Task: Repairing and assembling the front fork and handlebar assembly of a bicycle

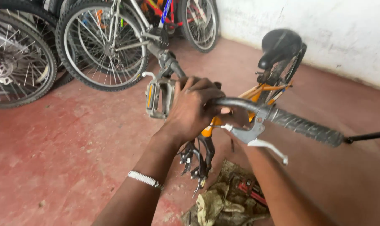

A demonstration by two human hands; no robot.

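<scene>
A bicycle handlebar [282, 119] is shown at frame centre, its long axis running from the hands at left down toward the lower right, where a ribbed black rubber grip [307, 127] ends the dark, curved metal tube. A silver brake lever [257, 140] is clamped beneath the bar, its blade pointing down and right. The left hand [192, 106] is closed over the bar's inner end, fingers wrapped tightly; a pale band is worn at the wrist. The right hand [236, 119] is largely hidden behind the bar, and its finger state cannot be told. A grey metal pedal [158, 97] with an orange reflector is seen just left of the left hand. The orange frame [263, 91] and black saddle [279, 45] lie beyond, above a red concrete floor [64, 159].
</scene>
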